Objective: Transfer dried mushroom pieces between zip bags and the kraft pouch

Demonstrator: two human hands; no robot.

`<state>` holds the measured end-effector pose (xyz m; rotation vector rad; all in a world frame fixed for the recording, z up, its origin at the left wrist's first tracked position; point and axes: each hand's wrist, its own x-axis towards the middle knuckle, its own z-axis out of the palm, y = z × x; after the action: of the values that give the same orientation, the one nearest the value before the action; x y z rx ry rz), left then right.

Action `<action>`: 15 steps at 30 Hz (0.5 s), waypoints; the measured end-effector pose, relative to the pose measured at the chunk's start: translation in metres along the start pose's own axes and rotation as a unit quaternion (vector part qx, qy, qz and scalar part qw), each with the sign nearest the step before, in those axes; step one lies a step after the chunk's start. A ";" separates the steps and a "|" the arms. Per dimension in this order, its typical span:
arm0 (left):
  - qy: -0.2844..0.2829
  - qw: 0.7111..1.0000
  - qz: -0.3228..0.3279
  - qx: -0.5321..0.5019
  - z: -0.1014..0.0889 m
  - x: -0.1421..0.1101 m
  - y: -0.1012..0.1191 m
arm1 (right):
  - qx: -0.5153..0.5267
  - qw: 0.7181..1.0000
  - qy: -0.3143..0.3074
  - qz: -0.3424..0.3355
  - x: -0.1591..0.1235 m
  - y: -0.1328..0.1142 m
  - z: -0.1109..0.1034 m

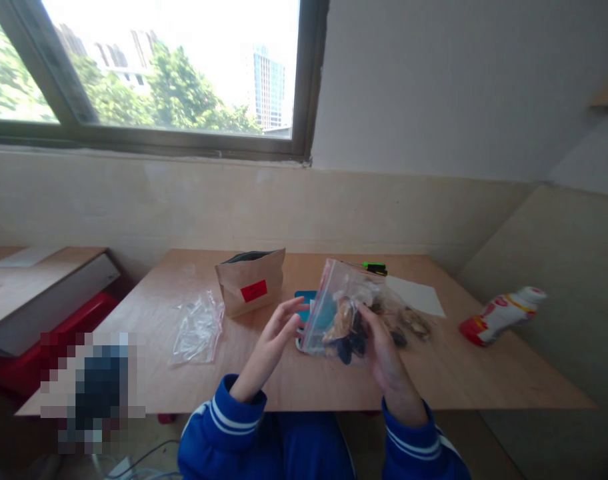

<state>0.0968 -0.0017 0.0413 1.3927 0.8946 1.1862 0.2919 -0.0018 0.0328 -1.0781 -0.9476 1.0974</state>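
My right hand grips a clear zip bag filled with mixed snacks, dark and tan pieces, and holds it upright above the wooden table. My left hand hovers just left of the bag with its fingers spread, near the bag's edge. A blue object lies on the table behind the bag, partly hidden. More snack pieces lie to the right of the bag.
A brown paper pouch with a red label stands at the table's middle. An empty clear zip bag lies to its left. A white sheet, a green-and-black marker and a red-and-white bottle lie at the right.
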 end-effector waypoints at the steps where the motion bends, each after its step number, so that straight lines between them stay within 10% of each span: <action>1: -0.014 1.000 -0.007 -0.001 -0.003 -0.001 0.001 | -0.008 0.999 -0.031 0.015 -0.002 0.004 0.006; 4: -0.010 0.999 -0.019 0.029 -0.013 -0.003 0.001 | -0.059 0.994 -0.083 0.030 -0.002 0.021 0.022; 9: 0.035 0.998 -0.045 0.036 -0.023 -0.007 -0.012 | -0.187 0.970 0.081 -0.131 -0.008 0.044 0.049; 15: 0.110 0.981 0.018 0.157 -0.024 -0.016 -0.026 | -0.193 0.967 -0.090 -0.137 -0.027 0.042 0.082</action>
<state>0.0726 -0.0067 0.0116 1.5507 1.2604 1.2840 0.1992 -0.0083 0.0086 -1.1274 -1.4535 0.8082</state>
